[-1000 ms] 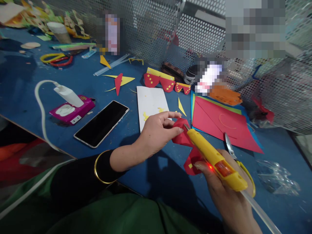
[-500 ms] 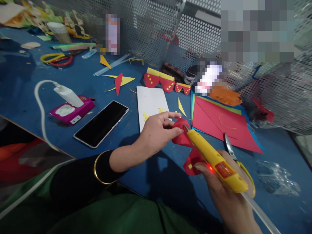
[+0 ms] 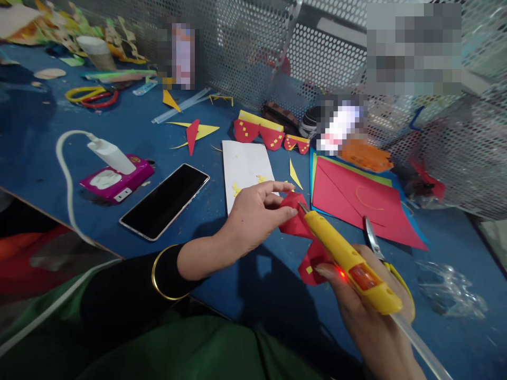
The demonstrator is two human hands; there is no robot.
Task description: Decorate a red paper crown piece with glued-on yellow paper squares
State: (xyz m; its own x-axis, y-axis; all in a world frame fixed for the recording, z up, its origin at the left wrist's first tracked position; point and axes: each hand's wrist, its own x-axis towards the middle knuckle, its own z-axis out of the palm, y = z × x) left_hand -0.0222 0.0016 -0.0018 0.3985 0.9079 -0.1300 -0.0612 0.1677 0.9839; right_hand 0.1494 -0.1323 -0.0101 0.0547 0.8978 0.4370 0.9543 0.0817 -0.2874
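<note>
Between its thumb and fingers, my left hand point(image 3: 257, 216) pinches a red paper cutout point(image 3: 312, 258) with a yellow square on its lower lobe. My right hand point(image 3: 368, 306) is closed round a yellow glue gun point(image 3: 344, 253), whose metal tip touches or almost touches the upper part of the red paper. A red light glows on the gun, and a clear glue stick point(image 3: 422, 345) sticks out of its back. The right thumb lies by the lower lobe of the cutout. Beyond my left hand, a white sheet point(image 3: 247, 163) carries small yellow scraps.
Left of my hands lie a phone point(image 3: 164, 200) and a purple power socket point(image 3: 119, 177) with a white plug and cable. Scissors point(image 3: 372, 237) rest by red paper sheets point(image 3: 356, 195) on the right. Behind stand red paper shapes point(image 3: 257, 132) and a perforated metal screen point(image 3: 241, 53).
Almost nothing differs. Both hands, the red paper cutout and the glue gun keep nearly the same place, with the tip still at the paper.
</note>
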